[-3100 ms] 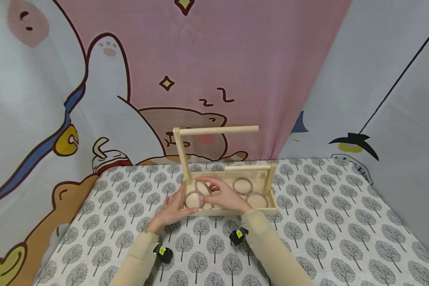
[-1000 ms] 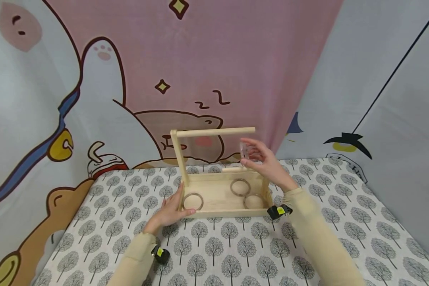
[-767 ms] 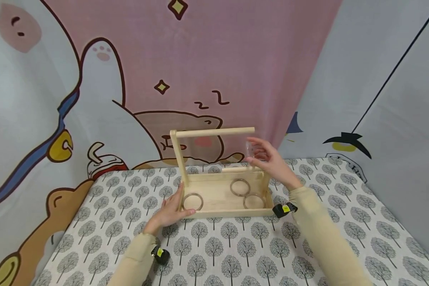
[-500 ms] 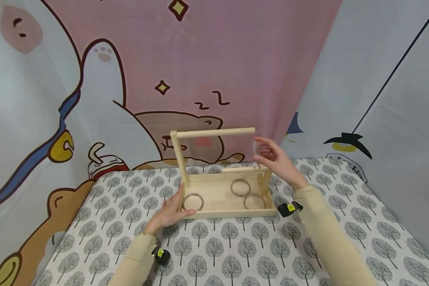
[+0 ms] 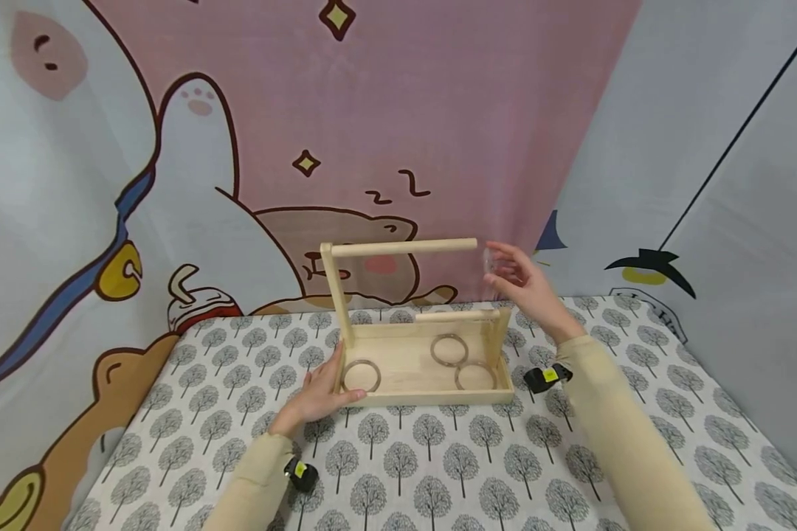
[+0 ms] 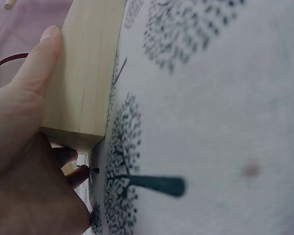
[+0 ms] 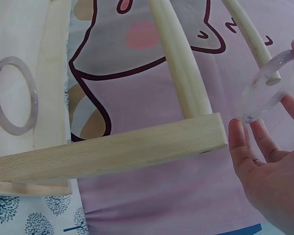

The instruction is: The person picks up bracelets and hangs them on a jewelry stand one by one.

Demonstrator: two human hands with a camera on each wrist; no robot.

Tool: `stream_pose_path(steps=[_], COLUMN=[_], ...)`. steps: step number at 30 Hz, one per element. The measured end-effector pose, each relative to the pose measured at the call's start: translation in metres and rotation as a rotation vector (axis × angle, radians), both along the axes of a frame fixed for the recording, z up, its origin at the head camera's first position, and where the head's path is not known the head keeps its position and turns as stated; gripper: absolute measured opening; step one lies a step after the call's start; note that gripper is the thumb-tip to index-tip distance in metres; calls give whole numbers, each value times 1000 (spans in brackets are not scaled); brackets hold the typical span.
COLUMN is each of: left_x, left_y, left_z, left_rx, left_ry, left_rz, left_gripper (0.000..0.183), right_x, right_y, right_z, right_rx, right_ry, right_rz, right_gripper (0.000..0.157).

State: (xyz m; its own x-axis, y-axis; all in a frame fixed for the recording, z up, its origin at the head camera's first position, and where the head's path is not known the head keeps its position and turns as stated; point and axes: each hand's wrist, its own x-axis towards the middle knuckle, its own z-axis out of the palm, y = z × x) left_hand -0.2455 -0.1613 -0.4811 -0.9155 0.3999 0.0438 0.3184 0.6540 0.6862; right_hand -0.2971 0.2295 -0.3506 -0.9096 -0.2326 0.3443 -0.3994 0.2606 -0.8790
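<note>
In the head view my right hand [image 5: 528,284] pinches a translucent pale bangle [image 5: 488,262] between thumb and fingertips. The bangle [image 7: 250,104] stands upright by the free right end of the upper rod [image 5: 405,247]; in the right wrist view the rod's tip shows through its opening. My left hand [image 5: 320,391] holds the left end of the wooden bangle stand [image 5: 412,398]. Its thumb lies along the front wall [image 6: 83,73], fingers around the corner. Inside the tray, one bangle [image 5: 378,369] lies at left and two, a rear bangle [image 5: 449,335] and a front bangle [image 5: 494,377], at right.
A lower rod [image 5: 448,317] extends left from the short right post [image 5: 499,339]. The tall left post [image 5: 336,295] carries the upper rod. A tree-print cloth [image 5: 405,472] covers the table, and a cartoon curtain [image 5: 505,110] hangs behind.
My right hand has lifted the bangle from the tray's left part and carried it right, then slightly up, past the upper rod's end. The left hand stays at the stand's left end.
</note>
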Motion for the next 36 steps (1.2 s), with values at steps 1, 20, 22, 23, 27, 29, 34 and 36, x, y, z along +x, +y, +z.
stream_pose_path(steps=[1, 20, 22, 23, 27, 29, 34, 36], left_x=[0, -1, -1, -1, -1, -1, -2, -2], left_y=[0, 1, 1, 1, 1, 1, 0, 0], left_z=[0, 4, 4, 4, 3, 2, 0, -1], left_rx=[1, -5, -4, -6, -2, 0, 9, 13], left_ry=[-7, -42, -39, -40, -39, -41, -27, -21], left_rz=[4, 5, 7, 7, 11, 11, 8, 7], left_gripper=[103, 105, 105, 105, 106, 106, 107, 107], right_x=[-1, -21, -23, -24, -26, -26, -15, -8], right_y=[0, -22, -25, -26, -31, -33, -41, -45], right_z=[1, 22, 23, 24, 28, 30, 49, 58], right_rx=[-6, -23, -31, -32, -26, -20, 2, 22], right_ry=[0, 6, 17, 24, 42, 53, 98, 115], right_rz=[-2, 39, 48, 50, 54, 59, 73, 70], right_gripper=[58, 61, 60, 60, 59, 59, 56, 55])
